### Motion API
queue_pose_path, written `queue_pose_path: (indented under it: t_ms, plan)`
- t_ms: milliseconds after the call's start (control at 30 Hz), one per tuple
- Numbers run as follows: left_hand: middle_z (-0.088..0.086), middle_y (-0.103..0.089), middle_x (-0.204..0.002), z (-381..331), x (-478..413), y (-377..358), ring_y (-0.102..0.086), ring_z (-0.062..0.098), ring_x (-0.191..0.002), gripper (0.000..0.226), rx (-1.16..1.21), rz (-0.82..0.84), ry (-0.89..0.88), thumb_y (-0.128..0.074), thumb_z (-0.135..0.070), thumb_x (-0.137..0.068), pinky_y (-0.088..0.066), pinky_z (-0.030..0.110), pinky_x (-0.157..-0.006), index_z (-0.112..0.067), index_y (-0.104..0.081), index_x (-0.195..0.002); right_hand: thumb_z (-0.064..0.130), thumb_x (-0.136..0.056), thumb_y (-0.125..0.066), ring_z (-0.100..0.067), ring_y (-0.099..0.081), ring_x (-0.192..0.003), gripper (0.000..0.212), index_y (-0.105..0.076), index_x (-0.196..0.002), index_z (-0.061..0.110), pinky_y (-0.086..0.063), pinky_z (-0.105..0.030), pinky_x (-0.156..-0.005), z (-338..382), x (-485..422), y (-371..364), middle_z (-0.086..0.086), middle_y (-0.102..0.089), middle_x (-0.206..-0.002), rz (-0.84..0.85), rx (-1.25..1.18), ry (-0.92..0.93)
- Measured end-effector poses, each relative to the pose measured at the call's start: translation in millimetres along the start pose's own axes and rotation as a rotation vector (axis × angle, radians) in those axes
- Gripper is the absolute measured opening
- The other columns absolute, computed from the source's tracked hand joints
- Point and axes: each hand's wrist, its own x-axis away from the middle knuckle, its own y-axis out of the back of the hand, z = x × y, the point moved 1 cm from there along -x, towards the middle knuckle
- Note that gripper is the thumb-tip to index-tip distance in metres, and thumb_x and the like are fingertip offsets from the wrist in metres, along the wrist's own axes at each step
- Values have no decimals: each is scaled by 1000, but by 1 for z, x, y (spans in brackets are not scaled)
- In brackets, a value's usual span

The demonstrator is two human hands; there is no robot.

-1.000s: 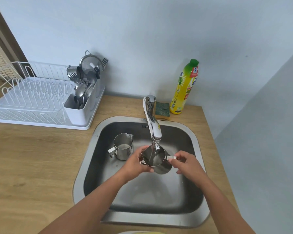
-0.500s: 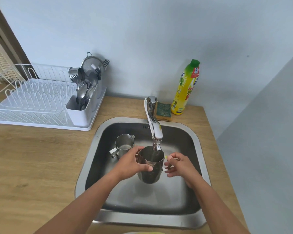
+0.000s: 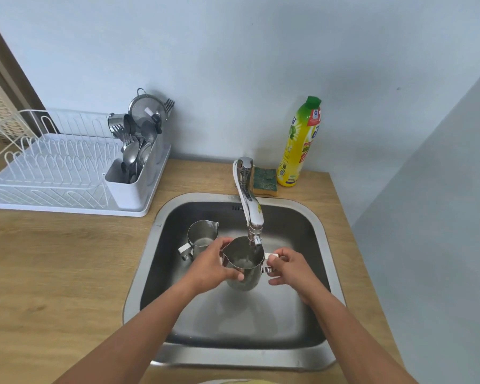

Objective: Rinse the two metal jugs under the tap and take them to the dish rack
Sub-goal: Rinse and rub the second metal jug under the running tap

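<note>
A metal jug (image 3: pixel 244 261) is held upright over the steel sink (image 3: pixel 327 245), right under the spout of the tap (image 3: pixel 251 212). My left hand (image 3: pixel 212 266) wraps its body from the left, spout side. My right hand (image 3: pixel 290 268) pinches its handle on the right. A second metal jug (image 3: pixel 201 235) stands upright on the sink floor to the left, behind my left hand, with its handle toward the front left. The white dish rack (image 3: pixel 53 173) sits on the wooden counter at the far left.
The rack's cutlery holder (image 3: pixel 133 173) is full of spoons, forks and a strainer. A sponge (image 3: pixel 265 180) and a yellow dish soap bottle (image 3: pixel 299 145) stand behind the sink by the wall. A grey wall closes the right side.
The jug went from tilted toward me to upright under the spout. My right hand now holds the handle from the side, and my left hand has slid around the body.
</note>
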Motion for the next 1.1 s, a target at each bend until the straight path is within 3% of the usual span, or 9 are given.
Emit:
queue_pose_path:
  t_ms: [67,167,300,433,567,667,867,1000,1100]
  plan:
    - [-16,-60,-119,0,1,1,-58,9,-112,82,-16,18,11,-91,-37,-56,-47,30,-97,-33,-49,-127,15,-98,-57,-27,-64,-72,9,-62,-93,9,-60,-35,-61,2,0,6,-17,-66,-91,21,-1,-23]
    - [-23,-61,-107,-1,2,-1,-57,-7,-99,74,-1,24,13,-91,-27,-64,-42,14,-79,-30,-48,-124,15,-97,-59,-28,-64,-71,9,-63,-91,9,-60,-35,-63,1,0,8,-17,-67,-95,-19,-8,-20]
    - [-13,-59,-126,0,0,3,-56,13,-119,89,12,29,31,-91,-38,-55,-45,32,-100,-31,-47,-132,16,-97,-58,-27,-64,-71,9,-62,-93,9,-61,-35,-63,-1,0,3,-17,-67,-94,-2,-8,-28]
    - [-20,-60,-111,-5,4,4,-58,-2,-102,77,16,46,24,-89,-37,-64,-45,18,-81,-30,-48,-129,20,-97,-59,-31,-67,-69,13,-64,-94,9,-61,-37,-61,2,2,7,-18,-69,-91,0,8,-39]
    - [-20,-61,-103,-12,5,9,-58,-2,-97,62,81,41,29,-85,-34,-72,-43,13,-75,-32,-49,-122,22,-99,-57,-33,-70,-68,18,-62,-101,5,-61,-38,-59,4,4,2,-20,-70,-90,-1,0,-49]
    - [-7,-72,-98,-13,2,13,-68,8,-94,44,82,25,45,-80,-43,-75,-54,21,-80,-21,-63,-108,26,-100,-54,-34,-71,-64,23,-60,-105,4,-59,-35,-52,7,8,1,-24,-73,-89,29,-1,-56]
    - [4,-77,-99,-11,-2,8,-73,20,-94,45,232,15,195,-68,-53,-83,-59,37,-83,-14,-68,-104,33,-99,-53,-27,-65,-47,30,-61,-101,5,-47,-26,-37,13,10,-4,-13,-68,-62,0,61,-44]
    - [9,-76,-101,-17,1,3,-70,16,-79,47,272,29,274,-57,-53,-90,-56,26,-63,-11,-69,-106,34,-99,-53,-24,-61,-40,30,-63,-101,5,-42,-22,-35,13,8,-4,-11,-69,-60,-26,116,-57]
    - [8,-75,-101,-16,1,2,-70,16,-81,49,264,70,324,-54,-57,-90,-53,25,-61,-14,-70,-106,34,-99,-52,-23,-60,-39,31,-63,-101,5,-40,-21,-35,11,6,-6,-10,-69,-59,-37,155,-78]
